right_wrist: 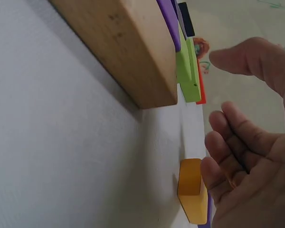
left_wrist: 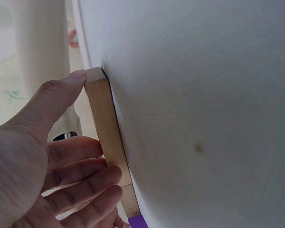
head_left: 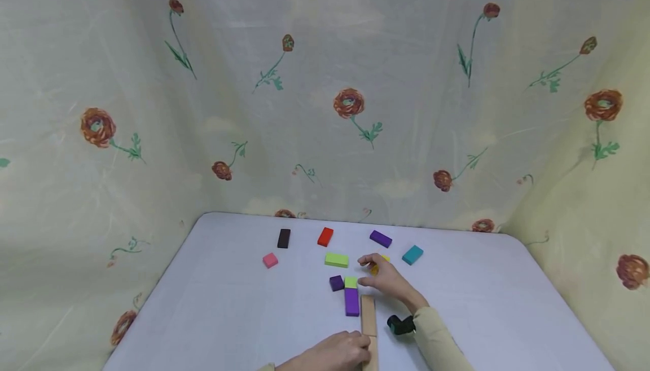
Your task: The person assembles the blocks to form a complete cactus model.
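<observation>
Two plain wooden blocks lie end to end in a line, the far one (head_left: 368,314) touching the near one (left_wrist: 107,123). My left hand (head_left: 337,351) holds the near block, thumb on its near end and fingers against its side. Beyond it, my right hand (head_left: 386,277) hovers with fingers spread and nothing between them. A yellow block (right_wrist: 190,178) lies under that hand, mostly hidden in the head view. Left of the far wooden block is a purple block (head_left: 351,302), with a small light green block (head_left: 351,282) at its far end and a dark purple cube (head_left: 337,283) beside that.
Farther back lie a light green block (head_left: 337,260), a red block (head_left: 325,237), a black block (head_left: 284,238), a pink block (head_left: 270,260), a purple block (head_left: 381,239) and a teal block (head_left: 413,255). A black wrist device (head_left: 401,325) sits by the right sleeve. Flowered curtains surround the white table (head_left: 228,303).
</observation>
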`<act>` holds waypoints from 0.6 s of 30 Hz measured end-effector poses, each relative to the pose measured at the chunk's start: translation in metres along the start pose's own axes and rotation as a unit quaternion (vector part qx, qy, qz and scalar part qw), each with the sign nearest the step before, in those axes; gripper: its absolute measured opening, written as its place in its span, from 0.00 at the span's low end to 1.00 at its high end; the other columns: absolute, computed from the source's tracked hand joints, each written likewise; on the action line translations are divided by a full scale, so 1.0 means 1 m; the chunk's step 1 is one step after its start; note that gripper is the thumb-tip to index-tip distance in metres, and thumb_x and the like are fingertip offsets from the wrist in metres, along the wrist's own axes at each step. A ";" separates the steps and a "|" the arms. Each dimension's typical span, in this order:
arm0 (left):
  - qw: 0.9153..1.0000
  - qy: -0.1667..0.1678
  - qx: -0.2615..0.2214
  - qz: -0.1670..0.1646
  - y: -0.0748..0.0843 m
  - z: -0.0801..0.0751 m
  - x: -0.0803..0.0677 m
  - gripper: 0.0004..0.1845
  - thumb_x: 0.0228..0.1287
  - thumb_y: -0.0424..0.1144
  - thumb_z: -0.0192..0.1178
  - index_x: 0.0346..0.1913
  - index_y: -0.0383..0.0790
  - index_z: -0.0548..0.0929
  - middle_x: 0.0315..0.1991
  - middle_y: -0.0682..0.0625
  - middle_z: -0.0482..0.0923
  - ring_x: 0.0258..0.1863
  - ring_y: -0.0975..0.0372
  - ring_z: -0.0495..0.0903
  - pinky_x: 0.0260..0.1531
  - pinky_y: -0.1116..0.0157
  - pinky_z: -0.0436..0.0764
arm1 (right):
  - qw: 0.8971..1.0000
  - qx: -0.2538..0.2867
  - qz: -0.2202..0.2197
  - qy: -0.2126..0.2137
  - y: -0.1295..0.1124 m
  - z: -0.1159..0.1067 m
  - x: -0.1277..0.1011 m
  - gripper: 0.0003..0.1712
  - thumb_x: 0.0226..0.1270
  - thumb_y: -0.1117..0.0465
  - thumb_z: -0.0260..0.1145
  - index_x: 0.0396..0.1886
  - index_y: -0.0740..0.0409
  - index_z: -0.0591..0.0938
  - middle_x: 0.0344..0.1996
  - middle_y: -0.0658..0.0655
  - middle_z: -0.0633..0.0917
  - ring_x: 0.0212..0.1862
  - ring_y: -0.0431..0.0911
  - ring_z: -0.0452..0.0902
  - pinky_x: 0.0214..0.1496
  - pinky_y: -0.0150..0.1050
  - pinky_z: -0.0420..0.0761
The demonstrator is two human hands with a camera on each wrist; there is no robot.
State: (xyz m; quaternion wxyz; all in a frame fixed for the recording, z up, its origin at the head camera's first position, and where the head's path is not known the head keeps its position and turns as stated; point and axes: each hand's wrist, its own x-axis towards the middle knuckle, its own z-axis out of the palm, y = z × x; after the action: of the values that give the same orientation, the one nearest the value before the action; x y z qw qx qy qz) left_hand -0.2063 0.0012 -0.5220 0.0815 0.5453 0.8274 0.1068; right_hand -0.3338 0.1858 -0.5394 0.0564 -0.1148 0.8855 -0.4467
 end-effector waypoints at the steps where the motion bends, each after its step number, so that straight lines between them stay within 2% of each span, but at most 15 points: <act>1: 1.000 0.000 -0.001 0.001 0.000 0.000 0.000 0.17 0.58 0.53 0.58 0.44 0.47 0.82 0.31 0.61 0.69 0.27 0.74 0.64 0.27 0.82 0.65 | 1.000 -0.003 0.002 -0.011 0.000 0.001 0.000 0.27 0.49 0.56 0.72 0.50 0.51 0.74 0.47 0.50 0.76 0.51 0.47 0.67 0.55 0.48 0.66; 6: 1.000 0.002 0.005 0.003 0.000 -0.001 0.000 0.16 0.58 0.53 0.58 0.43 0.47 0.83 0.31 0.61 0.69 0.27 0.74 0.64 0.26 0.82 0.65 | 0.998 -0.008 -0.001 -0.056 0.001 0.004 0.002 0.25 0.49 0.57 0.71 0.48 0.51 0.75 0.45 0.49 0.77 0.49 0.47 0.67 0.53 0.47 0.68; 12: 1.000 0.004 0.017 0.006 0.002 -0.002 -0.001 0.16 0.57 0.52 0.59 0.42 0.47 0.83 0.30 0.62 0.68 0.27 0.74 0.63 0.26 0.82 0.64 | 0.997 -0.010 -0.011 -0.070 -0.001 0.006 0.003 0.23 0.50 0.59 0.70 0.47 0.54 0.75 0.43 0.51 0.77 0.46 0.47 0.68 0.50 0.45 0.69; 18: 1.000 -0.003 0.007 0.002 0.001 -0.003 -0.001 0.16 0.58 0.52 0.58 0.43 0.47 0.83 0.30 0.61 0.68 0.27 0.73 0.63 0.26 0.82 0.64 | 0.997 -0.006 -0.009 -0.076 -0.002 0.004 0.002 0.21 0.52 0.61 0.68 0.47 0.55 0.76 0.43 0.51 0.78 0.45 0.47 0.68 0.49 0.44 0.70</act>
State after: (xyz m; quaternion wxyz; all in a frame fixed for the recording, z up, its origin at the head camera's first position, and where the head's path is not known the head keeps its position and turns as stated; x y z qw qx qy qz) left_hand -0.2056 0.0009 -0.5188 0.0799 0.5477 0.8269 0.0997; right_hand -0.3350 0.1814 -0.5401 0.1193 -0.1566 0.8802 -0.4318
